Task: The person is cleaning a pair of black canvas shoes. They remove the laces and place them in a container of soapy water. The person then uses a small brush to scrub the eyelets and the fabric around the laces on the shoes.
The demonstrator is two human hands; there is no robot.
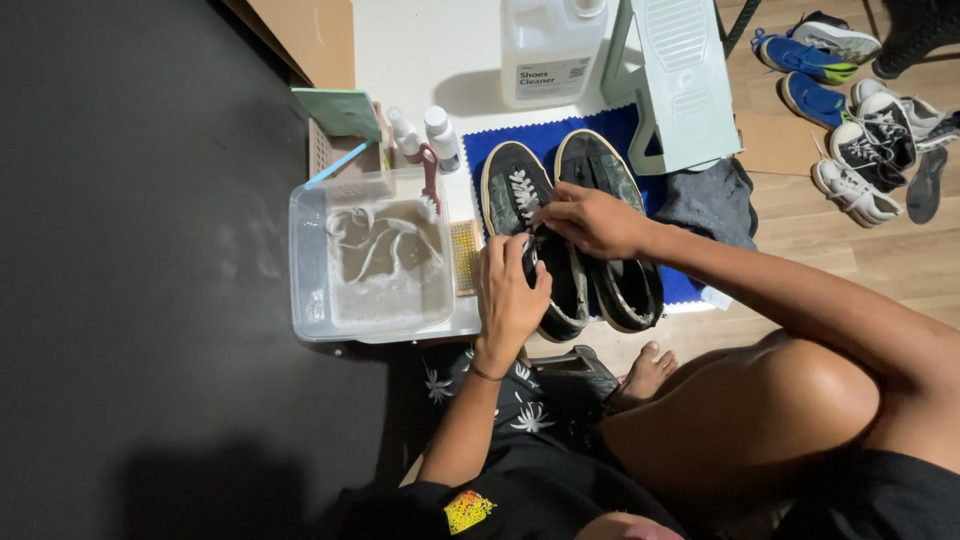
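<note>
Left hand (510, 295) gripped the left shoe (535, 250), right hand (590, 220) pinched its lace (522, 190); lacing looked about half done, beside the soapy tub (370, 255).

I count two dark sneakers (570, 235) on one blue cloth (600, 135), one clear tub (310, 270) of murky water, two small white bottles (425, 135), one large white jug (550, 45), and about six loose shoes (860, 110) far right.

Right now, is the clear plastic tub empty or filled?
Filled: the clear plastic tub holds murky, foamy water with white laces soaking.
</note>
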